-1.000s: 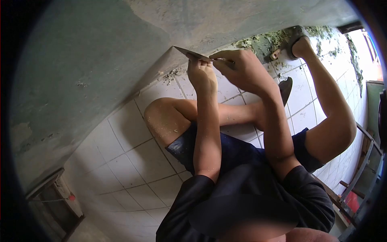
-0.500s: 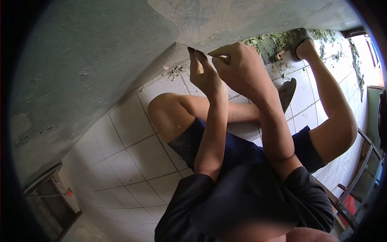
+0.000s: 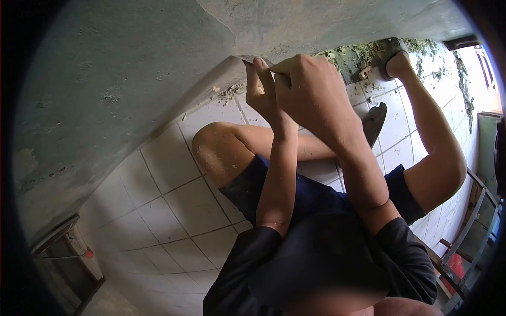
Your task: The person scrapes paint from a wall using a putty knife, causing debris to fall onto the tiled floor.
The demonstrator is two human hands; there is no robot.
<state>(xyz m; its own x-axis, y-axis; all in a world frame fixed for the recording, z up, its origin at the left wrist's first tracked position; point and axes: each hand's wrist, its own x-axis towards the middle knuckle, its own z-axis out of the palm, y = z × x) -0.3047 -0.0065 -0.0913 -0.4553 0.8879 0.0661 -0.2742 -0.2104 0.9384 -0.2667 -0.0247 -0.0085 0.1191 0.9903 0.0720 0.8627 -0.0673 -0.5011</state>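
Observation:
My right hand (image 3: 316, 95) is closed in a pinch with the knuckles up, close to the foot of the wall. Beside it my left hand (image 3: 269, 95) has its thumb and fingers raised to the same spot. Between their fingertips is a thin, flat grey blade (image 3: 251, 59), tilted against the low part of the wall (image 3: 158, 68). Its right end disappears behind the fingers, and I cannot tell whether it has a handle. The wall surface has worn, flaking green-grey paint, with a paler bare patch above the hands.
White floor tiles (image 3: 179, 210) lie under my bent legs. Crumbs of debris (image 3: 226, 95) line the foot of the wall. Leafy green scraps (image 3: 363, 55) are scattered near my sandalled foot (image 3: 395, 58). A metal frame (image 3: 474, 226) stands at right, a wooden-framed opening (image 3: 68, 258) at lower left.
The blade has tipped so that more of its flat face shows. My left thumb has shifted slightly up and right, and my right hand has rolled a little. The legs stay put.

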